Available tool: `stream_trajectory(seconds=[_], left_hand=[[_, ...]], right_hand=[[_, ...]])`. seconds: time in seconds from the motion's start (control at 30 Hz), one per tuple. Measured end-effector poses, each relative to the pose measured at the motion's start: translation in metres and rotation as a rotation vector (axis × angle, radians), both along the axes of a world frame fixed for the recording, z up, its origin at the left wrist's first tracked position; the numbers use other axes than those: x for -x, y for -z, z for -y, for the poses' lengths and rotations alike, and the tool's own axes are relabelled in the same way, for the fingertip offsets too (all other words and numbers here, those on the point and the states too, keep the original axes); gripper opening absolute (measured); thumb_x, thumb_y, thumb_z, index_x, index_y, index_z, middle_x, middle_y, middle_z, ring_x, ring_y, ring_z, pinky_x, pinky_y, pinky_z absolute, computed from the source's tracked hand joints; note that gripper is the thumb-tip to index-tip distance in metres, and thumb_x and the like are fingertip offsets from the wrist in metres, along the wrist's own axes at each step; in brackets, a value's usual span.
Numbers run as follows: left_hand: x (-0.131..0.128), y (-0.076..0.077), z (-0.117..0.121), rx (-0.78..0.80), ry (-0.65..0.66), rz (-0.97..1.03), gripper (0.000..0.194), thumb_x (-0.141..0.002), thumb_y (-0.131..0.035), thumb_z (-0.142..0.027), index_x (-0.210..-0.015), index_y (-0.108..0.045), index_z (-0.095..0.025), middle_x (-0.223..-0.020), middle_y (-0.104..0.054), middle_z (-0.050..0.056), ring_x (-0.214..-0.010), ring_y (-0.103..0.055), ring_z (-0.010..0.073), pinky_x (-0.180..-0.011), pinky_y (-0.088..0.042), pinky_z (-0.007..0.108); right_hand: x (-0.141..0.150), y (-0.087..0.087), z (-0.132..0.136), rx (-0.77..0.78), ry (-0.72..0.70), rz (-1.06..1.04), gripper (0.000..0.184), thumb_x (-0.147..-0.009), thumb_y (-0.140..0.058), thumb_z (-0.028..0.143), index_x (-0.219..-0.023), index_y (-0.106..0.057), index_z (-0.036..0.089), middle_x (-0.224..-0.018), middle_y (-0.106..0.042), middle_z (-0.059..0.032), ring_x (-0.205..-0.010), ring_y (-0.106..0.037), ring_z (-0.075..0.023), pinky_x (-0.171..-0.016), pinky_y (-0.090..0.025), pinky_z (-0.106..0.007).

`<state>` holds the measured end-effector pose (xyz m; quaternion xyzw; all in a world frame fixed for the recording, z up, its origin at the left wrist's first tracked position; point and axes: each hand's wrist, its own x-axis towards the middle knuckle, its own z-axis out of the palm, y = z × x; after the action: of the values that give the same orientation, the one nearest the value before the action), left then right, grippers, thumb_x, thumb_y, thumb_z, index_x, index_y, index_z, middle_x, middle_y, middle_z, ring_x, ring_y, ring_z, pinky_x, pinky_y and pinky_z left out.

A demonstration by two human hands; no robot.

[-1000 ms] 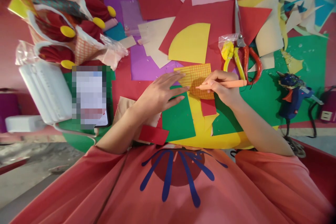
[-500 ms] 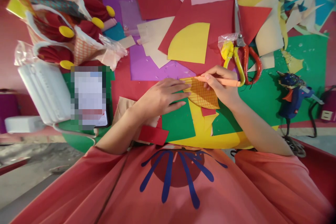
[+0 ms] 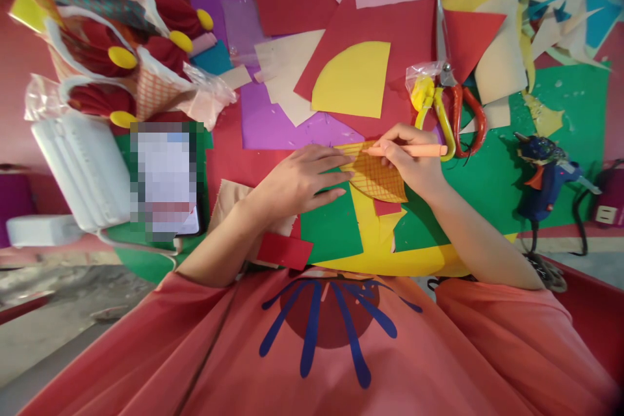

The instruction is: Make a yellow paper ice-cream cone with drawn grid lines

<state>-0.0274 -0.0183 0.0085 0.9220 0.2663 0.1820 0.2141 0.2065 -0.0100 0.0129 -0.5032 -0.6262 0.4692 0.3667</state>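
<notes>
Holding pen [image 3: 423,151], red-filled cones [image 3: 156,80] well apart

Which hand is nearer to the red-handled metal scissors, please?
Right: the right hand is below and left of the scissors; the left hand is farther left, touching yellow gridded paper.

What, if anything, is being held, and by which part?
The right hand holds a peach marker near its writing tip; the left hand rests on gridded yellow paper.

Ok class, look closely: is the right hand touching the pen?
Touching: the head view shows the right hand gripping the pen, whose back end juts out to the right.
</notes>
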Motion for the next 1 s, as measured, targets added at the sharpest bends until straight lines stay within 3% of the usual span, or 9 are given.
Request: stream_trajectory(seconds=[0.43,0.8,1.0], left_hand=[[-0.0002,0.0007,0.0000,0.035,-0.008,0.000,0.028,-0.096,-0.051,-0.034,-0.111,-0.070,-0.019,-0.125,-0.066,0.009,-0.119,-0.060,0.0240,-0.102,-0.049,0.043],[-0.0001,0.0001,-0.0003,0.040,-0.006,-0.016,0.029,-0.097,-0.049,-0.034,-0.111,-0.069,-0.019,-0.125,-0.067,0.009,-0.119,-0.060,0.0241,-0.102,-0.049,0.044],[0.0018,0.0008,-0.0013,0.048,-0.048,-0.005,0.032,-0.097,-0.048,-0.034,-0.117,-0.066,-0.016,-0.129,-0.063,0.012,-0.124,-0.057,0.0270,-0.104,-0.048,0.047]], right_hand=[[0.0003,-0.0001,0.0005,-0.013,0.002,0.025,0.021,-0.088,-0.058,0.036,-0.076,-0.061,0.019,-0.068,-0.067,0.0001,-0.063,-0.064,-0.0111,-0.058,-0.049,-0.024],[0.0009,-0.0041,-0.0012,0.049,-0.023,0.035,0.027,-0.082,-0.061,0.033,-0.060,-0.056,0.018,-0.057,-0.062,0.0020,-0.052,-0.056,-0.0089,-0.048,-0.040,-0.022],[-0.0010,0.0045,0.0025,0.020,0.030,-0.096,0.025,-0.090,-0.057,0.044,-0.084,-0.063,0.020,-0.067,-0.065,0.0026,-0.052,-0.057,-0.0065,-0.049,-0.045,-0.021]])
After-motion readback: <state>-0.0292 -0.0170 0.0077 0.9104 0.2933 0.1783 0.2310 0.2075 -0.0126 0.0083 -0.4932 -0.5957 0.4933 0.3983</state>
